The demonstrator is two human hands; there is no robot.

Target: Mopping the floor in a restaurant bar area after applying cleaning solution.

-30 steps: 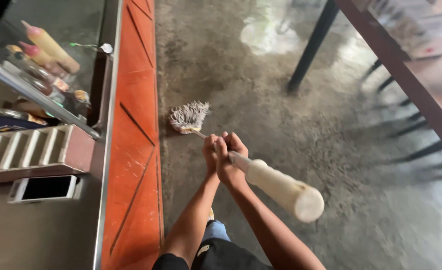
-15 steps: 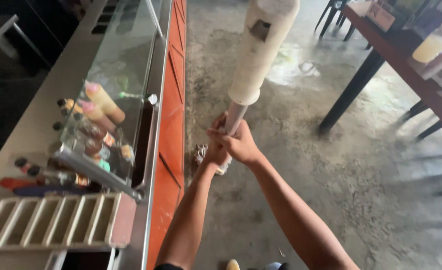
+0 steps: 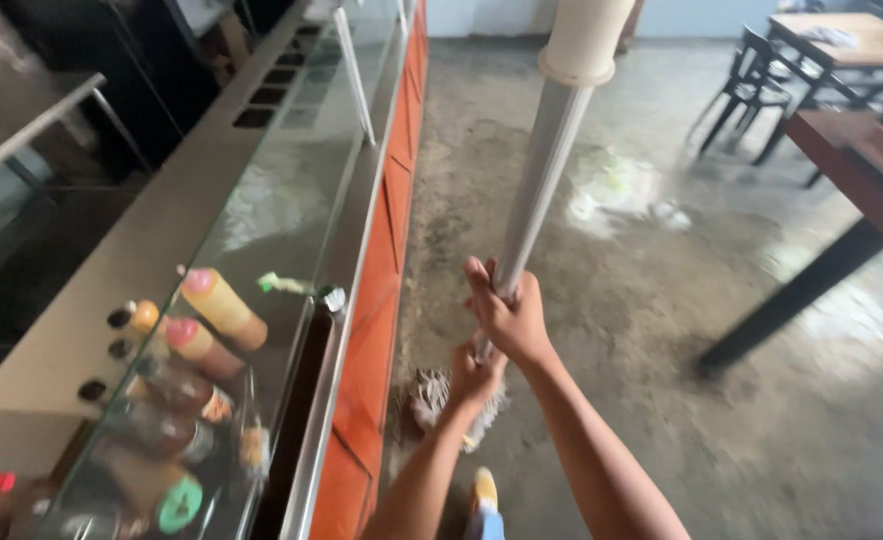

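Observation:
Both my hands grip the pale handle of a mop [image 3: 546,170], which stands nearly upright in front of me. My right hand [image 3: 506,315] holds the shaft higher up. My left hand [image 3: 476,375] is closed around it just below. The stringy mop head [image 3: 431,398] rests on the wet concrete floor [image 3: 661,300] beside the orange counter front [image 3: 381,300], close to my foot.
A glass display counter [image 3: 291,200] with several bottles [image 3: 211,305] runs along my left. A dark wooden table [image 3: 861,160] stands at right, with a black chair [image 3: 746,80] and another table farther back. A wet patch shines on the floor ahead.
The view has tilted up and forward. The mop handle swung from pointing toward me to standing upright, and my hands have stayed closed on it.

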